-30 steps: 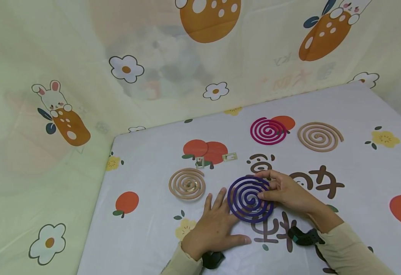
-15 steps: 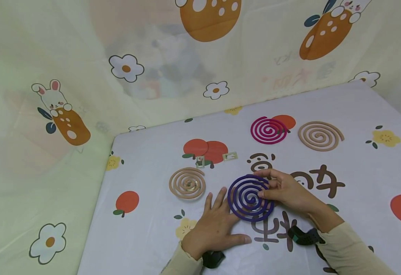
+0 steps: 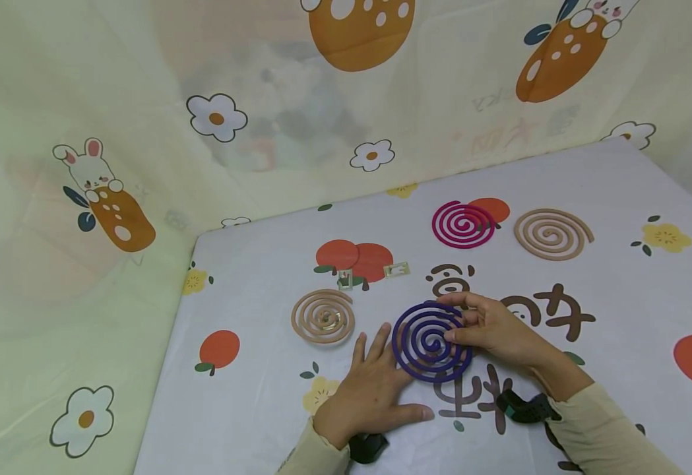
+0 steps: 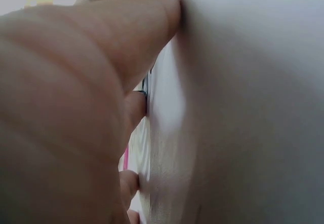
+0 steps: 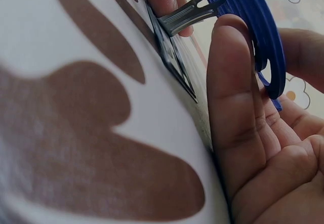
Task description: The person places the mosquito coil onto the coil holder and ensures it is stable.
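My right hand [image 3: 491, 330] pinches a dark blue mosquito coil [image 3: 437, 346] by its right side, holding it slightly tilted above the cloth. In the right wrist view a thin metal coil stand [image 5: 190, 16] has its forked tongue bent up, with the tip right at the underside of the coil. A fingertip of my left hand [image 3: 375, 392] presses on the stand's flat base [image 5: 177, 69]. That hand lies palm down with fingers spread, partly hidden under the coil.
A tan coil [image 3: 294, 320] with metal at its centre sits to the left. Farther back lie a pink coil [image 3: 464, 225] and another tan coil [image 3: 550, 235]. Two small flat metal stands [image 3: 396, 270] rest on the printed cloth. A patterned curtain [image 3: 298, 158] rises behind the table.
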A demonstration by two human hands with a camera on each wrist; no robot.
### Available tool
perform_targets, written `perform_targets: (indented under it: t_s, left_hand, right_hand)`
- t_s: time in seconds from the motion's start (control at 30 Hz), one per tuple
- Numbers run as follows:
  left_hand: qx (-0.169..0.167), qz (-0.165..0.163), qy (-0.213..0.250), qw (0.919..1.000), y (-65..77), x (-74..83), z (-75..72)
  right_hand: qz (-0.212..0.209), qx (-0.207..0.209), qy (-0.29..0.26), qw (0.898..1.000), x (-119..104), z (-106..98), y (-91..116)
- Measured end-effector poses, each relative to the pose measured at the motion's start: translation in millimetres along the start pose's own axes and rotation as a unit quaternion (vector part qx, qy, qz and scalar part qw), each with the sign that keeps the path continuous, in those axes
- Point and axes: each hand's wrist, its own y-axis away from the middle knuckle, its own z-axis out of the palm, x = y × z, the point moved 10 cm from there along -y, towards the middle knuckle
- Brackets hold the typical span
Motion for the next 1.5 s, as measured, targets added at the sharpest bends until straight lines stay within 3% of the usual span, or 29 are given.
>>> perform_targets:
  t_s: [0.73, 1.5]
  left_hand:
    - [0.006, 0.0, 0.001, 1.0, -0.2, 0.3, -0.3]
    - [0.004, -0.003, 0.002, 1.0, -0.2, 1.1, -2.0]
  right_hand:
    - [-0.015, -0.048, -0.022, 0.998, -2.4, 9.7, 0.1]
    - [-0.025, -0.061, -0.018, 0.998, -2.0, 10.8, -0.3]
